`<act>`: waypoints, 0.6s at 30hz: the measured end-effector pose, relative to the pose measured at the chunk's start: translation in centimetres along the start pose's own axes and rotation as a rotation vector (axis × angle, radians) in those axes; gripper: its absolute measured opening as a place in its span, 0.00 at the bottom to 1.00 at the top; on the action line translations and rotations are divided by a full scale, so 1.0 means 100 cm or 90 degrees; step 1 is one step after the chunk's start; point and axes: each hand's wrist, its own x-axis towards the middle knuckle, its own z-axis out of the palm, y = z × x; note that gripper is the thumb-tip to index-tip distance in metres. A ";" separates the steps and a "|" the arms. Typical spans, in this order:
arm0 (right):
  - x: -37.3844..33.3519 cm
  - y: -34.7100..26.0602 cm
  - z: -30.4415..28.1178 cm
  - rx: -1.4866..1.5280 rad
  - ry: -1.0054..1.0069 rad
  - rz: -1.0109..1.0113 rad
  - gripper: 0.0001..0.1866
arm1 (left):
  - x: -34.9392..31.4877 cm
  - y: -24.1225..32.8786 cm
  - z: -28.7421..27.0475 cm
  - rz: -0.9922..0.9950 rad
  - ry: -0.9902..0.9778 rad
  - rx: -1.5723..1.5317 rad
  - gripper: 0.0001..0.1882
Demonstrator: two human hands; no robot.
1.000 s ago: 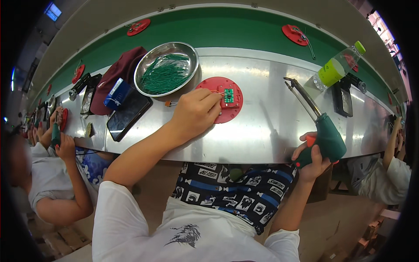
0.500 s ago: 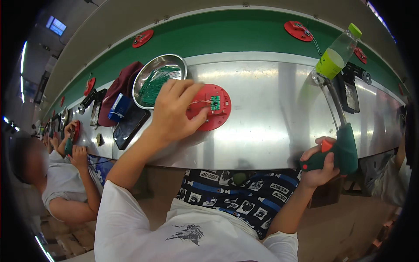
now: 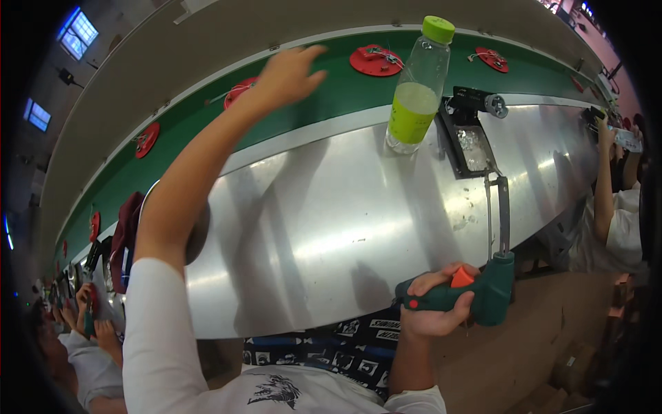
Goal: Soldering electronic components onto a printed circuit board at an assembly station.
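Observation:
My left hand reaches out over the green conveyor belt, fingers apart and holding nothing. Below its wrist, partly covered by my forearm, lies a red disc on the belt. In my right hand, at the bench's near edge, is a dark green soldering gun. Its long metal tip points away from me, and my fingers wrap the handle by the red trigger. A second red disc with a small board and white wires lies to the right of my left hand.
Beyond the steel bench stands a lidded bottle with a lime label. Right of it is a black soldering stand. More red discs sit along the belt. Co-workers sit at both sides. My left arm hides most of a metal bowl.
My left hand has left the bench and moved out over the belt. The red disc from the bench top is gone from there. The view has swung right; my right hand keeps the soldering gun.

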 end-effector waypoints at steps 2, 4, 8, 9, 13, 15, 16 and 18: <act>0.001 0.005 0.001 0.011 -0.009 0.005 0.23 | 0.060 0.005 0.051 -0.027 -0.010 -0.052 0.31; 0.001 0.006 -0.001 0.003 0.014 0.009 0.23 | 0.100 0.059 0.080 -0.146 -0.132 -0.106 0.35; 0.002 0.002 -0.001 0.007 0.045 0.024 0.23 | 0.119 0.098 0.108 -0.167 -0.226 -0.068 0.34; 0.002 0.002 -0.001 0.011 0.037 0.024 0.23 | 0.116 0.085 0.107 -0.190 -0.188 -0.102 0.31; 0.004 0.003 0.007 0.002 0.041 0.041 0.24 | 0.076 0.015 0.099 -0.181 -0.097 -0.068 0.21; 0.005 0.001 -0.003 0.014 0.034 0.075 0.26 | 0.051 -0.003 0.080 -0.167 -0.075 -0.131 0.16; 0.006 0.000 -0.008 0.006 0.058 0.071 0.25 | 0.040 0.001 0.066 -0.166 -0.115 -0.172 0.16; 0.008 -0.001 -0.015 -0.042 0.037 0.054 0.25 | 0.013 0.000 0.037 -0.177 -0.133 -0.231 0.15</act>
